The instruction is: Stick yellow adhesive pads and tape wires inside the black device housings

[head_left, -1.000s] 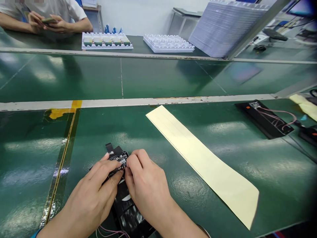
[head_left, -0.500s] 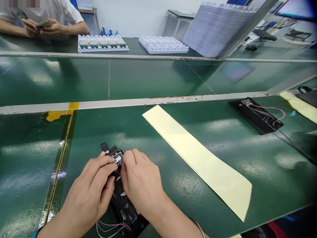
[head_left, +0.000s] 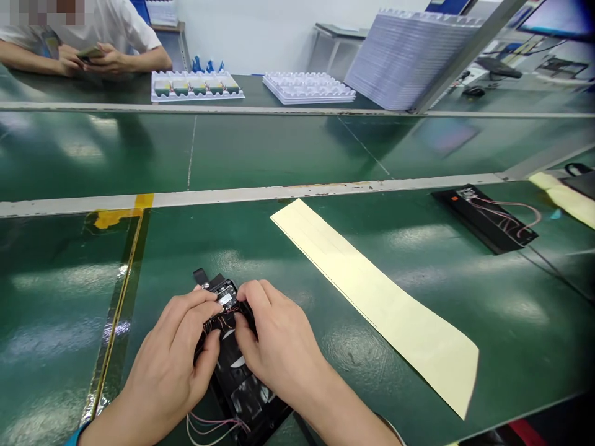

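Note:
A long black device lies on the green table below my hands, with pink and white wires looping out at its lower left. At its upper end sits a small circuit board with a white label. My left hand grips the device's left edge, fingertips on the board's left side and thumb lower down. My right hand holds the right edge, index finger at the board's corner and thumb near thin wires just below it.
A long pale yellow sheet lies right of my hands. Farther right is another black device with wires. Beyond a raised ledge stand white trays and a tall tray stack. A person at the back left holds a phone.
My right hand's thumb and index finger have spread apart, uncovering more of the board and the thin wires below it. The whole view has shifted slightly.

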Tool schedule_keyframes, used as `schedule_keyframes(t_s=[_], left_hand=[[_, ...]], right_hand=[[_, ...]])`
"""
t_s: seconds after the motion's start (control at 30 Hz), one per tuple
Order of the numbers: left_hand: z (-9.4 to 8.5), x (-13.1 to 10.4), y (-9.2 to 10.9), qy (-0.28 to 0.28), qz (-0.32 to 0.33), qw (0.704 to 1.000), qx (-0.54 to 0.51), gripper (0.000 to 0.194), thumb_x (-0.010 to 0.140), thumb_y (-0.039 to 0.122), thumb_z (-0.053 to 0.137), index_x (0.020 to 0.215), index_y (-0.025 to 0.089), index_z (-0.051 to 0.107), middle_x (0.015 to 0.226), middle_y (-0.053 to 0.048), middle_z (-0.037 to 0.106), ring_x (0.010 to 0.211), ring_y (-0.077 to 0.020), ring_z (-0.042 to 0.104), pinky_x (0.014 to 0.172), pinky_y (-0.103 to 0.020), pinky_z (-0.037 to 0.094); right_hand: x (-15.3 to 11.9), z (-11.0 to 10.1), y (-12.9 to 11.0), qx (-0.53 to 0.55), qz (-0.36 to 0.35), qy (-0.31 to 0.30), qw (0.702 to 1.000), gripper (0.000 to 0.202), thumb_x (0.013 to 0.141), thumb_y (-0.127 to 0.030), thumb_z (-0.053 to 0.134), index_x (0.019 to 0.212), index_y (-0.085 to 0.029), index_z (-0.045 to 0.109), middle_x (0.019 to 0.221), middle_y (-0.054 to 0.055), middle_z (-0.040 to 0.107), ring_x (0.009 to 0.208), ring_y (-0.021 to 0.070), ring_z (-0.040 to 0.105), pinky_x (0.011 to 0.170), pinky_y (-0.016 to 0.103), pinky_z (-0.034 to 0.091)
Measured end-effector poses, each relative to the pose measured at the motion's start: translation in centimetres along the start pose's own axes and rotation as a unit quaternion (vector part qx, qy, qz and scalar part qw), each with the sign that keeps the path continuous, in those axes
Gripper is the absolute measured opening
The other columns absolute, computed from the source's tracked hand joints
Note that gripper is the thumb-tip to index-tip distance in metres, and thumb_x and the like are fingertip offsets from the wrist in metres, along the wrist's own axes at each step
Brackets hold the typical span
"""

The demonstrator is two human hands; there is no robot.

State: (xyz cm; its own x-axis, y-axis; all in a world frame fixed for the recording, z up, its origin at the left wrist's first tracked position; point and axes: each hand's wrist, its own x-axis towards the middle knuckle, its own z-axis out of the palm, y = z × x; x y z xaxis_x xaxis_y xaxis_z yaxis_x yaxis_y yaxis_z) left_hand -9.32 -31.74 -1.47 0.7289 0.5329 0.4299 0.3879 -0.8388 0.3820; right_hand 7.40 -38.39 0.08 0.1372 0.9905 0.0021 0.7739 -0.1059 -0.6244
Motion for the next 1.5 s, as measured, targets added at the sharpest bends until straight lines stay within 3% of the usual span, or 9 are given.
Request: schedule_keyframes(t_s=[0.33, 0.53, 0.63, 0.77, 0.9, 1.07, 1.3, 1.5], left_hand=[[-0.1, -0.1, 0.2, -0.01, 0.002, 1.0, -0.01, 0.023, 0.088, 0.003, 0.055, 0.109, 0.011, 0.056, 0.119, -0.011, 0.054, 0.114, -0.0206, 0.052, 0.099, -0.034, 0.045], [0.0, 0.0, 0.1, -0.032, 0.014, 0.999, -0.007, 0.024, 0.085, -0.002, 0.057, 0.103, 0.014, 0.062, 0.122, -0.01, 0.051, 0.111, -0.0228, 0.052, 0.098, -0.043, 0.047], [-0.1, 0.0, 0.0, -0.038, 0.018, 0.999, -0.004, 0.026, 0.085, -0.002, 0.058, 0.106, 0.013, 0.062, 0.125, -0.011, 0.05, 0.117, -0.0256, 0.05, 0.101, -0.046, 0.047], [-0.1, -0.1, 0.0, -0.032, 0.026, 0.999, -0.008, 0.033, 0.084, -0.004, 0.059, 0.112, 0.013, 0.062, 0.126, -0.01, 0.051, 0.117, -0.0242, 0.05, 0.104, -0.047, 0.047], [0.0, -0.1, 0.0, -0.034, 0.026, 0.999, -0.011, 0.033, 0.084, -0.004, 0.059, 0.111, 0.014, 0.062, 0.128, -0.01, 0.051, 0.116, -0.023, 0.05, 0.106, -0.048, 0.047], [0.1, -0.1, -0.1, -0.029, 0.032, 0.999, -0.01, 0.029, 0.084, -0.004, 0.059, 0.107, 0.013, 0.062, 0.127, -0.01, 0.05, 0.118, -0.0231, 0.05, 0.107, -0.047, 0.047], [0.0, -0.5, -0.4, -0.033, 0.025, 0.999, -0.017, 0.026, 0.084, -0.003, 0.059, 0.105, 0.013, 0.064, 0.126, -0.011, 0.053, 0.12, -0.0237, 0.05, 0.106, -0.047, 0.047], [0.0, -0.6, -0.5, -0.043, 0.031, 0.998, -0.026, 0.029, 0.085, -0.004, 0.058, 0.108, 0.013, 0.061, 0.127, -0.012, 0.051, 0.124, -0.0261, 0.047, 0.106, -0.05, 0.047]], right_hand=[[0.7, 0.7, -0.9, -0.135, -0.002, 0.032, 0.99, 0.013, 0.088, -0.008, 0.058, 0.085, -0.019, 0.053, 0.079, -0.001, 0.053, 0.064, 0.0169, 0.05, 0.051, 0.03, 0.032], [0.4, 0.9, -0.7, -0.125, -0.018, 0.043, 0.991, 0.012, 0.091, -0.007, 0.055, 0.09, -0.019, 0.056, 0.089, 0.001, 0.056, 0.071, 0.0175, 0.054, 0.049, 0.028, 0.035], [-0.1, 0.8, -0.5, -0.08, -0.037, 0.063, 0.994, 0.014, 0.094, -0.008, 0.049, 0.096, -0.017, 0.06, 0.109, 0.006, 0.06, 0.086, 0.0202, 0.059, 0.057, 0.029, 0.047], [-1.2, 0.3, -0.3, -0.039, -0.08, 0.085, 0.992, 0.02, 0.095, -0.013, 0.048, 0.108, -0.014, 0.065, 0.132, 0.013, 0.055, 0.101, 0.026, 0.058, 0.08, 0.041, 0.056], [-2.2, 0.2, -0.4, -0.077, -0.109, 0.109, 0.985, 0.029, 0.097, -0.013, 0.047, 0.12, -0.01, 0.065, 0.143, 0.015, 0.049, 0.113, 0.0291, 0.055, 0.09, 0.045, 0.053], [-3.0, 0.6, -0.7, -0.104, -0.119, 0.085, 0.984, 0.037, 0.099, -0.02, 0.043, 0.13, -0.007, 0.06, 0.153, 0.015, 0.039, 0.134, 0.0302, 0.041, 0.108, 0.049, 0.042], [-3.8, 1.3, -0.4, -0.168, -0.109, 0.065, 0.978, 0.056, 0.102, -0.046, 0.041, 0.137, -0.004, 0.053, 0.157, 0.02, 0.027, 0.145, 0.0346, 0.024, 0.112, 0.057, 0.035], [-3.3, 1.3, -0.3, -0.171, -0.102, 0.044, 0.979, 0.073, 0.099, -0.065, 0.034, 0.144, -0.008, 0.045, 0.16, 0.016, 0.019, 0.145, 0.0374, 0.022, 0.114, 0.062, 0.03]])
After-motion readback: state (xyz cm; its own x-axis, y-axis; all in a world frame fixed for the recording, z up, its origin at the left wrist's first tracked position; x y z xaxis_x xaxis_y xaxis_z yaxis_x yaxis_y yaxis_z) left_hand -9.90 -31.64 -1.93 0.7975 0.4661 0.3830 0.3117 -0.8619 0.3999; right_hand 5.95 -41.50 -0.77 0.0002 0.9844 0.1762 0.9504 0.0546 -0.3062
